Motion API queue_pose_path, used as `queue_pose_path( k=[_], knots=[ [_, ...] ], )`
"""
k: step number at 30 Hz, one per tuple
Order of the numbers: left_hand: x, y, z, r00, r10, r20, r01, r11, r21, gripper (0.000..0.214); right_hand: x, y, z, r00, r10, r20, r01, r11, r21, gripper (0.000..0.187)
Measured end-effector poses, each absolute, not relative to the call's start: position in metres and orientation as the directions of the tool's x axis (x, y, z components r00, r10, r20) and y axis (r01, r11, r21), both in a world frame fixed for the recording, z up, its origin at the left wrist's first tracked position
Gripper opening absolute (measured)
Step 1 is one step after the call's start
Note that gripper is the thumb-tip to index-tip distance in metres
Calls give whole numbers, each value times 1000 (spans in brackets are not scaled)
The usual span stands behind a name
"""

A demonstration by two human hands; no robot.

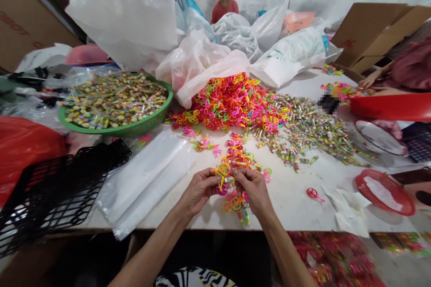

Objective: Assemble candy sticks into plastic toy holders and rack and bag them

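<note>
My left hand (pixel 198 190) and my right hand (pixel 252 190) meet over the white table (pixel 289 202), pinching a tangle of neon plastic rings (pixel 225 178) between their fingers. A small wrapped candy tube (pixel 229 180) seems caught among the rings. More linked yellow, orange and pink rings (pixel 235 157) trail from my hands across the table. Farther ahead lie a large heap of neon plastic rings (pixel 229 103) and a spread of small wrapped tubes (pixel 313 134). A green basket (pixel 124 130) holds more wrapped candies. Flat clear plastic bags (pixel 144 179) lie left of my hands.
A black plastic grid crate (pixel 57 193) sits at the left table edge. Red baskets (pixel 384 193) and a red tub (pixel 390 107) stand at the right. Another person's hand (pixel 370 80) reaches in at the right. A seated person (pixel 225 2) is behind white sacks (pixel 289 58).
</note>
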State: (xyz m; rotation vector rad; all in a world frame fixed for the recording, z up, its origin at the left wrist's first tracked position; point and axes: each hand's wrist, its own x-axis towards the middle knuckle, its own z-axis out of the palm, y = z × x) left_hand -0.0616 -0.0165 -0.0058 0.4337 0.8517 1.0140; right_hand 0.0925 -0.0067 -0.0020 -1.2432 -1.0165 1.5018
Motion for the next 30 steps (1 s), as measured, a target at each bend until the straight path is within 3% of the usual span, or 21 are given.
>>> queue_pose_path(
  k=[9,14,17,20,23,25,27,28,29,30],
  knots=[
    [-60,-15,-15,283,846,-451,-575,526,627,18,93,-6,-10,-59,978,-199,-136,-205,-969,16],
    [-61,-11,-16,310,837,-450,-555,544,630,18,97,-7,-12,-137,954,-265,-174,-286,-942,20],
    [-60,-12,-15,349,825,-444,-519,565,642,22,100,-11,-9,-101,961,-257,-37,-262,-964,20],
    [-54,-13,-15,217,886,-410,-492,462,737,25,98,-15,-6,-11,993,-115,193,-111,-975,20],
    [-51,-9,-17,109,929,-352,-435,363,824,27,93,-10,-4,-5,999,-42,304,-38,-952,24],
    [-59,-3,-17,128,944,-304,-288,328,899,27,92,-1,-1,-56,998,-21,382,2,-924,28],
    [-81,8,-17,55,974,-219,109,212,971,25,95,11,5,-105,993,61,517,107,-849,30],
    [-97,14,-16,-15,988,-155,345,150,927,25,99,17,8,-108,986,125,599,165,-783,31],
    [-117,22,-16,-107,993,-55,594,108,797,24,104,23,11,-93,977,191,677,203,-707,32],
    [-137,31,-15,-197,980,3,695,138,706,26,111,28,12,-70,967,246,737,216,-641,34]
  ],
)
